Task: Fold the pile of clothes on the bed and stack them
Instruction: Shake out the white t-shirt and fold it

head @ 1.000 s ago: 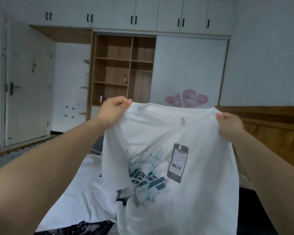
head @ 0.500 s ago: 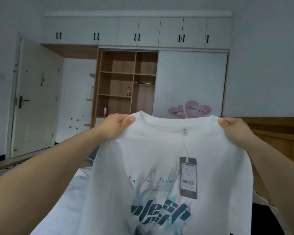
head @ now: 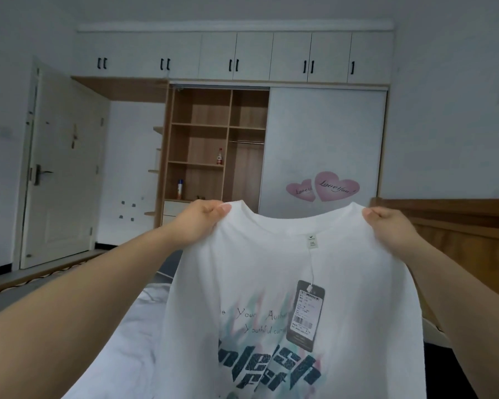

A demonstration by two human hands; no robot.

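At the far left, a white door [head: 59,174] with a metal lever handle [head: 41,173] is standing against the far wall. Right of it, an open wooden wardrobe section [head: 216,145] is showing its shelves: a blue-capped spray can [head: 180,189] is sitting on a lower shelf and a red-capped bottle [head: 219,156] is sitting on the shelf above, further right. White upper cabinets [head: 234,56] with black handles are running along the top.

In the near foreground, the left hand [head: 200,221] is pinching the left shoulder of a white printed T-shirt [head: 271,298], fingers curled over the fabric with the thumb on top. The shirt is hanging in the air between both hands, spread wide and facing the camera, above the white bedsheet [head: 121,341] that is lying below at the near left. A small size label [head: 312,241] is sitting inside the neckline, and a dark hang tag [head: 305,315] is dangling on a string from it over the printed lettering.

Behind the shirt, a white sliding wardrobe door [head: 323,139] is carrying two pink heart stickers [head: 323,187].

The right hand [head: 391,223] is gripping the right shoulder of the shirt, fingers closed around the cloth. At the far right, a wooden headboard [head: 458,226] is running along the wall.
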